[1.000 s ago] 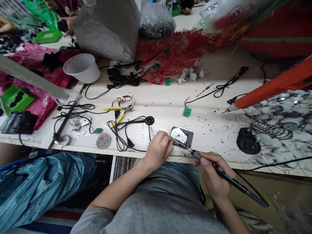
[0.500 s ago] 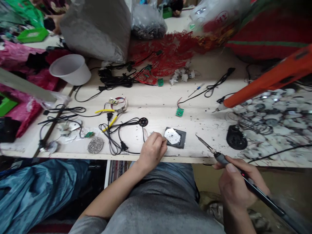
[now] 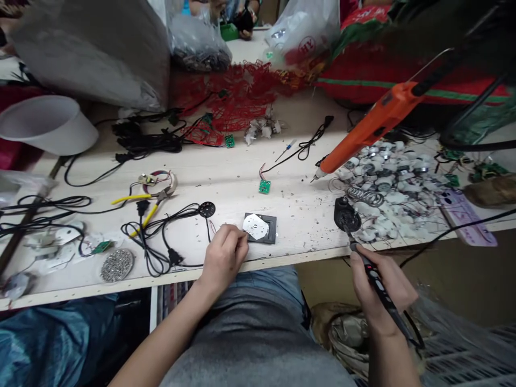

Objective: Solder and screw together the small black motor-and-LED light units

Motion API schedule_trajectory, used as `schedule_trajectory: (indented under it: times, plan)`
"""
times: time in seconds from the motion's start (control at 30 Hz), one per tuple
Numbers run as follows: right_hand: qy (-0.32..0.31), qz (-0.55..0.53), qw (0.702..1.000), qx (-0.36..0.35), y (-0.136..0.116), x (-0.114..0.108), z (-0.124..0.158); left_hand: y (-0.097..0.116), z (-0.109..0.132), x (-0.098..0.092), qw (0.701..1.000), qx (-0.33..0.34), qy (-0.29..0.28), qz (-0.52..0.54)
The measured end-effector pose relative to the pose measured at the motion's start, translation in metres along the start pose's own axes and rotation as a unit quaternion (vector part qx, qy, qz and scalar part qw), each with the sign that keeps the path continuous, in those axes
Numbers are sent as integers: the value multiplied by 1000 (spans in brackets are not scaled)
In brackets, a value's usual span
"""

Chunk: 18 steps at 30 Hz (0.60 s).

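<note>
My right hand (image 3: 370,303) is wrapped round a soldering iron (image 3: 379,290) at the front edge of the bench. The iron's tip reaches to a small black round dish (image 3: 347,216), where its very end is hard to see. My left hand (image 3: 223,255) is closed in a pinch beside a silvery-white metal plate (image 3: 256,227). That plate lies on a dark grey rectangular block (image 3: 271,231). Whatever sits between the left fingertips is hidden. Left of this hand lies a small black disc (image 3: 207,209) with a black cable.
A green circuit board (image 3: 264,186) lies mid-bench. An orange electric screwdriver (image 3: 368,126) hangs above a pile of white parts (image 3: 397,183). Yellow-handled pliers (image 3: 159,203), black cables and a round tray of screws (image 3: 117,265) lie left. A white tub (image 3: 46,124) stands behind.
The soldering iron has moved from above the bench's front edge to the black dish. My left hand keeps its pinch beside the plate. The view has swung to the right.
</note>
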State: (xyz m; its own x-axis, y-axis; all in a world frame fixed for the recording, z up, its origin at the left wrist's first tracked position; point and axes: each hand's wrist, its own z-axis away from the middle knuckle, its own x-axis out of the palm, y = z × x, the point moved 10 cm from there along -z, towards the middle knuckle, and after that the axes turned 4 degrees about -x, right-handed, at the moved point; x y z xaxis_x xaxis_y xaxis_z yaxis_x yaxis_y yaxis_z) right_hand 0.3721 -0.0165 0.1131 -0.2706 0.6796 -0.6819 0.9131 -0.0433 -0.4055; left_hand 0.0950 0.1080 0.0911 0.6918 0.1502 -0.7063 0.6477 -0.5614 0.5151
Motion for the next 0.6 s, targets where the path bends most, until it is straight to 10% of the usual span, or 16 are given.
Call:
schedule_trajectory:
  times: [0.33,0.6]
  plan:
    - [114,-123,926,337,73,1,25,0,1,-1,1000,11,4,4]
    - [162,-137,886,411,84,-9,29,0,1,0,1000,10,3,10]
